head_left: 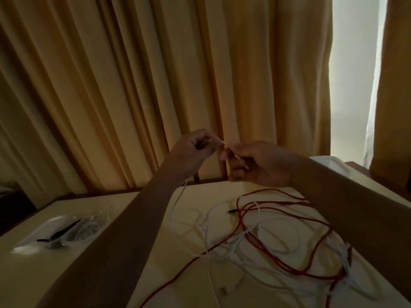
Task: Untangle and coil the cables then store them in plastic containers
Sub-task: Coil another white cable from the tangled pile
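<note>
At 12 o'clock the left hand (193, 150) and right hand (260, 163) keep a pinching grip on the stiffer end of the white cable (175, 204), which is probably light and limp, while its rest lies tangled on the desk (211, 192) at 5 o'clock.

Two hands, upper centre: left hand (191, 150) and right hand (262, 165). One red cable (178, 274), centre and lower right. White cables (222, 252) are tangled with it; their number cannot be told. Two containers: left container (26, 241), holding one black cable (60, 233) and one white coil (89, 230); right container (333, 163), partly hidden. One table (22, 285).
</note>
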A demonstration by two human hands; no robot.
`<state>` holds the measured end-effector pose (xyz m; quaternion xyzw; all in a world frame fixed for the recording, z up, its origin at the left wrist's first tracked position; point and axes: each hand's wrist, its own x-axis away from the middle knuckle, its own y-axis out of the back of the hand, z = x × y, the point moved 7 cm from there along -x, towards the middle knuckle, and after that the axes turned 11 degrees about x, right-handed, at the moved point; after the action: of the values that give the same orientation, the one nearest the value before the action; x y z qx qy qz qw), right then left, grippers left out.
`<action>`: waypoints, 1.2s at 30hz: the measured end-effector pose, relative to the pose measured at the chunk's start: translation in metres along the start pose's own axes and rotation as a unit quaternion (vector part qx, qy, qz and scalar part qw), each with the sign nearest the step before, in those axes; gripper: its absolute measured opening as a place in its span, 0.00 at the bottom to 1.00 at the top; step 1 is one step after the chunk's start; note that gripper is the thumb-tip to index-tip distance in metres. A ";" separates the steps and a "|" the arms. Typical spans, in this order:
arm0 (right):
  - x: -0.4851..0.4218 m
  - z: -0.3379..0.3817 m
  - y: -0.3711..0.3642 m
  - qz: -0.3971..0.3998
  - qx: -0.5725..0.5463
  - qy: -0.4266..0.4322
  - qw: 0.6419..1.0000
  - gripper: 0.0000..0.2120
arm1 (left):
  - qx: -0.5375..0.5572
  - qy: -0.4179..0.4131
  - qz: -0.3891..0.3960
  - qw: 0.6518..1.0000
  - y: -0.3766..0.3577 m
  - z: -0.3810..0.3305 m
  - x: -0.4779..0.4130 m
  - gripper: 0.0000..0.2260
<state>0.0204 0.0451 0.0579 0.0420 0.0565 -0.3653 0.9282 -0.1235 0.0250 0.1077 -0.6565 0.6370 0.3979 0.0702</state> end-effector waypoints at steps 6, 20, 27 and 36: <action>0.021 0.022 -0.033 0.065 -0.199 0.147 0.967 0.14 | 0.209 0.147 0.053 0.965 -0.041 0.027 0.032 0.12; 0.049 0.005 -0.015 -0.038 0.163 0.110 0.980 0.20 | -0.085 -0.107 0.049 0.989 -0.015 -0.067 0.018 0.01; 0.070 0.021 -0.050 0.059 -0.255 0.157 0.952 0.15 | 0.228 0.094 0.073 0.966 -0.056 -0.005 0.037 0.10; 0.062 0.016 -0.001 -0.231 0.579 0.193 0.758 0.07 | -0.148 0.051 0.201 0.967 -0.060 -0.061 0.054 0.08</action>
<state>0.0665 0.0007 0.0647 0.6267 0.0202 -0.5157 0.5839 -0.0505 -0.0428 0.0903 -0.5373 0.6926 0.4598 -0.1422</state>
